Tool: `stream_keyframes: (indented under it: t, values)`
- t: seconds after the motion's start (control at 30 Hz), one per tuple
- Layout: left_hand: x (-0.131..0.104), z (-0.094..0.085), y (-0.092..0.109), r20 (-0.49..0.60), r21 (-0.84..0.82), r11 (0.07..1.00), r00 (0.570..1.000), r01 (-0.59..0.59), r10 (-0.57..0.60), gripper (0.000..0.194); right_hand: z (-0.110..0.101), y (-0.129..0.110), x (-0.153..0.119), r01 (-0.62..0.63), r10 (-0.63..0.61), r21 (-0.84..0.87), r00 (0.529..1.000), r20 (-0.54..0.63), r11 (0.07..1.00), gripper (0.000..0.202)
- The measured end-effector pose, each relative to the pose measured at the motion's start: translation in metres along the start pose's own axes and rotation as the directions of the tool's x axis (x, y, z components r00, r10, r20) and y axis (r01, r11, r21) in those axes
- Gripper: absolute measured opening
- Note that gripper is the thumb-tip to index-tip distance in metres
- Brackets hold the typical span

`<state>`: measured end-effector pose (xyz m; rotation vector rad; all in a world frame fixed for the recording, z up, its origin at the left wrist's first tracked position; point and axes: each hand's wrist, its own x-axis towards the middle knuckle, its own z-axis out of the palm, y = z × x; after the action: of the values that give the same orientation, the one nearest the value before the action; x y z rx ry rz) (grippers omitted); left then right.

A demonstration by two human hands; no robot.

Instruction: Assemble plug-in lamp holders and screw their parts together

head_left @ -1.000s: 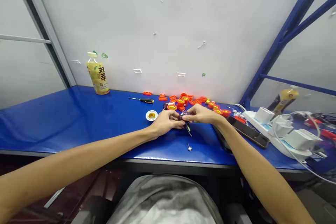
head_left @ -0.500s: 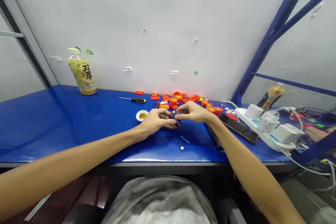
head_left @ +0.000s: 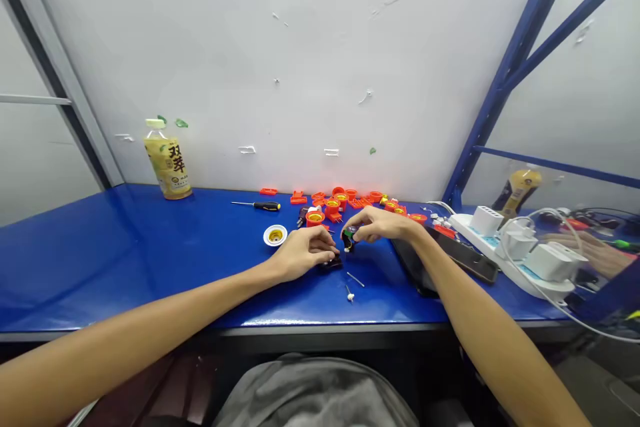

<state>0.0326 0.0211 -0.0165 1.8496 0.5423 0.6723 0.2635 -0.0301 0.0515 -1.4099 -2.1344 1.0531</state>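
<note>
Head view: the two hands, together half a second ago, are now apart; left hand [head_left: 303,253] touches a dark piece [head_left: 331,263] on the blue table [head_left: 200,260], grip indeterminable from here; right hand [head_left: 375,223] pinches a dark part [head_left: 349,240]; capped bottle [head_left: 170,167] shows yellow contents.
</note>
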Motion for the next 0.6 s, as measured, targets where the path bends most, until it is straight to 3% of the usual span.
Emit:
stream_keyframes:
  t: [0.2,0.37,0.47,0.6]
  values:
    - [-0.002,-0.001,0.013,-0.115,0.295,0.947,0.979,-0.13,0.17,0.022,-0.002,0.005,0.002,0.019,-0.018,0.025,1.0,-0.014,1.0,0.033]
    - [-0.006,0.002,0.024,-0.118,0.623,0.744,0.911,-0.241,0.394,0.023,0.002,0.0,0.002,0.1,-0.095,0.067,0.992,-0.084,0.993,0.045]
    - [-0.005,0.005,0.024,-0.113,0.638,0.737,0.919,-0.224,0.378,0.029,0.006,0.0,0.007,0.165,-0.155,0.053,0.975,-0.158,0.985,0.044]
    - [-0.002,0.004,0.023,-0.099,0.654,0.717,0.913,-0.24,0.396,0.033,0.011,0.005,0.015,0.222,-0.25,-0.132,0.934,-0.254,0.966,0.042]
